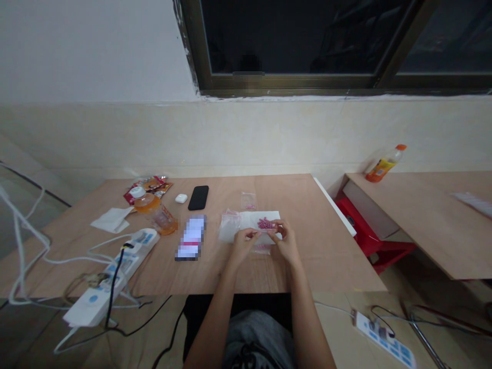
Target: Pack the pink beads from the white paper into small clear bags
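My left hand [245, 243] and my right hand [286, 242] meet over a white sheet of paper [249, 218], fingers pinched. Something small and thin seems to run between the fingertips, but I cannot make it out. Just beyond the fingertips a small pile of pink beads [265, 223] lies on the paper. A clear plastic bag [229, 225] overlaps the paper's left side. Under and between my wrists is a small clear packet [262, 249] with pink bits in it. Another small packet [248, 200] with pink beads lies past the paper.
Left of my hands lie a lit phone [191, 237], a black phone [199, 198], a white earbud case [181, 198], an orange drink bottle [157, 212], tissue [112, 220], snack wrappers [159, 185] and a corded power strip [111, 279]. A red stool [359, 225] stands between the tables.
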The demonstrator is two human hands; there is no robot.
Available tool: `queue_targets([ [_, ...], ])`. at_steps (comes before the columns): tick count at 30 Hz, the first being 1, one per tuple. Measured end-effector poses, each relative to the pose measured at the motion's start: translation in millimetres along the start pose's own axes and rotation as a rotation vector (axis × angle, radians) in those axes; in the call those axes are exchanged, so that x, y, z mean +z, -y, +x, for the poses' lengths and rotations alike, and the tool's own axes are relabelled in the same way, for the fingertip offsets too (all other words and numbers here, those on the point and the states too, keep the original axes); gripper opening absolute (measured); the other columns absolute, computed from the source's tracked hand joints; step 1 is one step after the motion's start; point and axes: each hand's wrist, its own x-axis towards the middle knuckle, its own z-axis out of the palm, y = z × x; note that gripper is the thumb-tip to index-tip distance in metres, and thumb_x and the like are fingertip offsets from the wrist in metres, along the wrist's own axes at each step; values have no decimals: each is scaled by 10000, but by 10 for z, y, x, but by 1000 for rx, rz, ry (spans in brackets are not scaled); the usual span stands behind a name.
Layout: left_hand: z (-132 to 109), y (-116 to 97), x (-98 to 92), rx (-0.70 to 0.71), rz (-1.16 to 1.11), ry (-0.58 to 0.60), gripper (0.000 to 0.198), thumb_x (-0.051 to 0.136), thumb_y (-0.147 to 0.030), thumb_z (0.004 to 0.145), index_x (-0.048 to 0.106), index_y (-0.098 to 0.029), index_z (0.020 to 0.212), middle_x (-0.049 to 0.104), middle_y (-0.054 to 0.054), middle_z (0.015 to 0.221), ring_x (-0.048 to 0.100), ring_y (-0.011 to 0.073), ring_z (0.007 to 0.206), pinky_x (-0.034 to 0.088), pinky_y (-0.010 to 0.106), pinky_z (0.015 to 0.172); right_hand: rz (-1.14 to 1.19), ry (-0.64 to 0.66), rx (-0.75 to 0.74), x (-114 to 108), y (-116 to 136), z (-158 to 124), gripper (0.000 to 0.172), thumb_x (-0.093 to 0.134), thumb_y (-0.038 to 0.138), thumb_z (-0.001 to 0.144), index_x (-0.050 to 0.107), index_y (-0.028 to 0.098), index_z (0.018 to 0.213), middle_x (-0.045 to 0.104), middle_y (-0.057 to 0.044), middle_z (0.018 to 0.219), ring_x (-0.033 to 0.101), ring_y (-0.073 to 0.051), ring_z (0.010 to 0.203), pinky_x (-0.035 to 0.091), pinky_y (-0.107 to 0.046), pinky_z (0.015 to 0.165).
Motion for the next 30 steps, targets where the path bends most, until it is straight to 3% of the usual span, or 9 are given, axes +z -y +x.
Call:
queue_targets([
  [4,-25,-149,-34,-1,-24,-46,244,638,-397,738,730,-171,739,717,60,759,618,193,730,436,263,640,14,11,44,-41,137,24,353,718,340,733,589,239,1046,634,-63,1003,622,-169,755,509,-326,732],
  [7,-12,-261,-62,-10,-74,-114,260,645,-413,709,732,-171,743,716,60,756,614,196,721,429,268,626,-7,95,80,-41,171,18,376,696,386,755,602,253,1094,653,-57,982,614,-184,799,502,-321,735],
  [10,20,-339,-108,-18,-101,-164,295,638,-448,703,729,-169,721,716,64,751,615,204,729,432,277,627,-56,207,104,-15,148,3,253,640,462,790,662,219,858,659,-41,822,593,-186,753,486,-313,702],
  [14,47,-307,-175,-30,-125,-196,327,607,-466,739,729,-171,811,724,80,841,625,207,779,448,270,633,-49,244,114,26,55,66,349,609,527,798,628,198,684,626,-24,695,566,-167,665,463,-286,633],
  [18,6,-90,-227,-52,-127,-369,385,652,-423,723,677,-175,1017,680,115,1096,624,206,875,465,260,657,-8,165,163,26,-120,364,414,638,594,731,616,183,679,577,-2,589,506,-135,534,407,-249,505],
  [21,-63,95,-247,-98,-95,-458,356,649,-440,732,670,-169,961,684,109,1021,627,196,831,466,263,665,-33,81,189,25,-287,719,427,642,603,696,614,177,675,591,-10,577,527,-142,532,408,-251,506],
  [26,-128,215,-250,-103,-91,-458,294,648,-424,730,672,-162,860,689,78,867,629,192,778,465,273,676,-121,26,240,99,-581,1237,369,649,534,672,580,179,598,600,-15,547,548,-150,544,428,-262,544],
  [30,-113,190,-277,-101,-86,-451,249,644,-388,734,677,-168,845,686,58,820,627,184,757,462,266,663,-157,22,256,157,-816,1403,348,629,496,677,541,183,553,555,-1,476,496,-133,468,405,-252,490],
])
